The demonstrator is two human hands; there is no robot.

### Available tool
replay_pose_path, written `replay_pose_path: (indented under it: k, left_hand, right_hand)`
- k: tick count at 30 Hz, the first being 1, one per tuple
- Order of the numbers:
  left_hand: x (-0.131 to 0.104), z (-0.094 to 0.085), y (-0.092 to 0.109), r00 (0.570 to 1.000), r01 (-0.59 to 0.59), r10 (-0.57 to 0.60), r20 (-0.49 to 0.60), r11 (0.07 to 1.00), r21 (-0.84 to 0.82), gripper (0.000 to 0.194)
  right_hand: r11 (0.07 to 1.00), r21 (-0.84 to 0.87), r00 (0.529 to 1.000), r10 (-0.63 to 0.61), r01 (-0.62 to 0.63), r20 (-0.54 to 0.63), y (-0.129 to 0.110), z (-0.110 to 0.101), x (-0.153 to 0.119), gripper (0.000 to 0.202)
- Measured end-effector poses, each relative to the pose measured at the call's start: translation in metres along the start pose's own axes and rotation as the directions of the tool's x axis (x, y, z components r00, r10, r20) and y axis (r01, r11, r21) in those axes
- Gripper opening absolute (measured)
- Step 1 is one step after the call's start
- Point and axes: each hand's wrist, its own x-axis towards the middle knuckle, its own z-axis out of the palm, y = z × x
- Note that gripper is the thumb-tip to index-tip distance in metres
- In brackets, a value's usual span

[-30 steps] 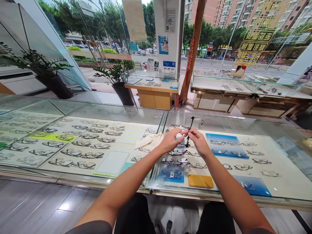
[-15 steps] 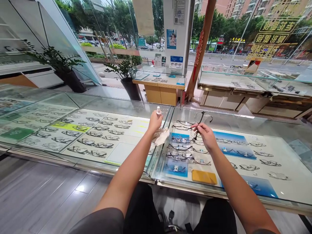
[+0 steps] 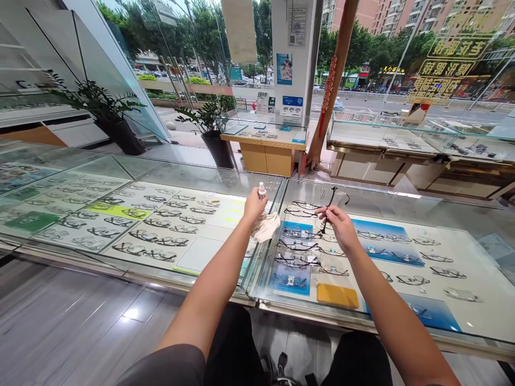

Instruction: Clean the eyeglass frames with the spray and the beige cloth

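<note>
over the glass surface (image 3: pixel 193 169), the left hand (image 3: pixel 253 206) curls snugly round a white-capped bottle (image 3: pixel 262 190), a pale cloth (image 3: pixel 267 228) nearer; to its right, the right hand (image 3: pixel 337 219) pinches dark eyeglasses (image 3: pixel 332 197).

1. From where I stand, the window (image 3: pixel 488 48) carries gold Chinese lettering (image 3: pixel 446 67), two lines boxed; I make out 眼镜 ("glasses") in both, the lines below too blurred.
2. Over the road, a shop sign (image 3: pixel 392 70) glows in yellow characters, too small to read.
3. On the pillar (image 3: pixel 277 40), a notice (image 3: pixel 297 27), a poster (image 3: pixel 284 69) and a blue-and-white placard (image 3: pixel 292 105) bear print I can't decipher.
</note>
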Motion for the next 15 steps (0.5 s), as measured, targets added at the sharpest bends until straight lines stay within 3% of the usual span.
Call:
replay_pose_path:
  k: [1, 3, 4, 5, 6, 7, 8, 9, 11, 13, 15]
  left_hand:
    - [-0.003, -0.001, 0.004, 1.0, -0.001, 0.001, -0.021, 1.0, 0.0, 0.036]
    - [-0.011, -0.006, 0.016, 0.983, -0.054, 0.054, -0.178, 0.999, 0.009, 0.058]
    - [-0.016, -0.008, 0.023, 0.94, -0.113, 0.115, -0.321, 0.993, 0.026, 0.067]
    - [-0.021, -0.011, 0.032, 0.87, -0.189, 0.194, -0.454, 0.98, 0.057, 0.069]
    - [-0.027, -0.014, 0.04, 0.803, -0.262, 0.268, -0.533, 0.961, 0.089, 0.065]
    - [-0.032, -0.017, 0.048, 0.767, -0.322, 0.327, -0.552, 0.94, 0.111, 0.056]
    - [-0.036, -0.019, 0.056, 0.78, -0.368, 0.376, -0.501, 0.922, 0.119, 0.044]
    - [-0.04, -0.021, 0.062, 0.822, -0.397, 0.412, -0.393, 0.91, 0.122, 0.032]
    - [-0.045, -0.022, 0.068, 0.911, -0.384, 0.403, -0.091, 0.907, 0.175, 0.019]
    - [-0.048, -0.02, 0.068, 0.955, -0.292, 0.255, 0.153, 0.9, 0.325, 0.019]
    - [-0.048, -0.017, 0.062, 0.968, -0.179, 0.07, 0.241, 0.866, 0.467, 0.023]
  right_hand:
    - [1.0, 0.006, 1.0, -0.001, 0.001, 0.0, -0.001, 0.0, 0.0, 0.025]
    - [1.0, 0.012, 1.0, -0.002, 0.002, -0.008, -0.001, 0.001, -0.001, 0.025]
    - [1.0, 0.013, 1.0, -0.003, 0.004, -0.018, -0.002, 0.001, -0.001, 0.024]
    - [1.0, 0.014, 1.0, -0.007, 0.007, -0.03, -0.002, 0.0, -0.001, 0.024]
    - [1.0, 0.017, 0.999, -0.01, 0.011, -0.042, -0.002, 0.0, -0.001, 0.024]
    - [1.0, 0.021, 0.999, -0.013, 0.014, -0.052, -0.003, 0.0, -0.001, 0.025]
    - [1.0, 0.025, 0.998, -0.015, 0.016, -0.061, -0.003, 0.0, -0.001, 0.025]
    - [1.0, 0.026, 0.998, -0.015, 0.017, -0.068, -0.004, -0.001, -0.001, 0.025]
    - [1.0, 0.02, 0.997, -0.014, 0.015, -0.078, -0.004, -0.001, -0.001, 0.026]
    - [1.0, 0.017, 0.997, -0.015, 0.017, -0.08, -0.005, -0.001, 0.0, 0.026]
    - [0.999, 0.025, 0.997, -0.02, 0.022, -0.075, -0.004, 0.0, 0.0, 0.025]
